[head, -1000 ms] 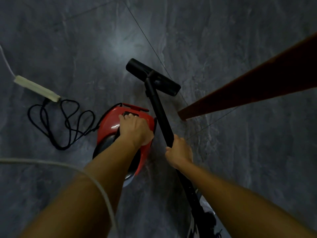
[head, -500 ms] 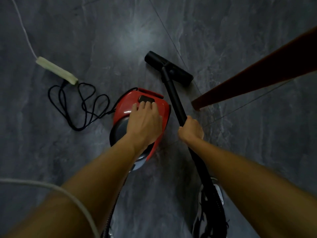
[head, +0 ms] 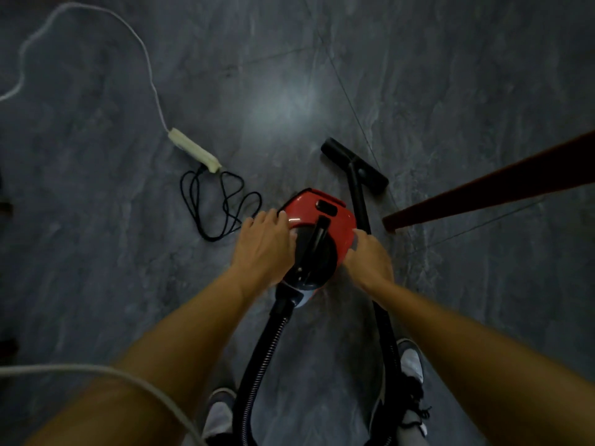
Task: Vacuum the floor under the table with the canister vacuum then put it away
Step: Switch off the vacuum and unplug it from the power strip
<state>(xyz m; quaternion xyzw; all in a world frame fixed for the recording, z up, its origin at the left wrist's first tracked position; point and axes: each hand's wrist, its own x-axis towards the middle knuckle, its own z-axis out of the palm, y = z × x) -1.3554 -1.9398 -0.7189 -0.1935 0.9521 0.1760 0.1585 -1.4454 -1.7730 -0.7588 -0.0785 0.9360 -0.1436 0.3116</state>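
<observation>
A red canister vacuum (head: 335,217) with a black top handle sits on the grey floor in front of me. My left hand (head: 264,249) presses against its left side, fingers curled over the red shell. My right hand (head: 370,259) clasps its right side and covers part of the black wand (head: 358,197). The wand runs up to the black floor nozzle (head: 354,165), which lies flat on the floor. A ribbed black hose (head: 262,352) curves from the canister's near end down between my feet.
A brown table leg (head: 483,188) slants in from the right and meets the floor just right of the wand. A white power strip (head: 194,151) with a white cable (head: 146,56) lies at the left, with the coiled black cord (head: 222,204) beside it. My shoes (head: 410,362) stand near the hose.
My left hand slid from the canister's top to its left side. My right hand left its grip higher on the wand and came against the canister's right side. The view rose.
</observation>
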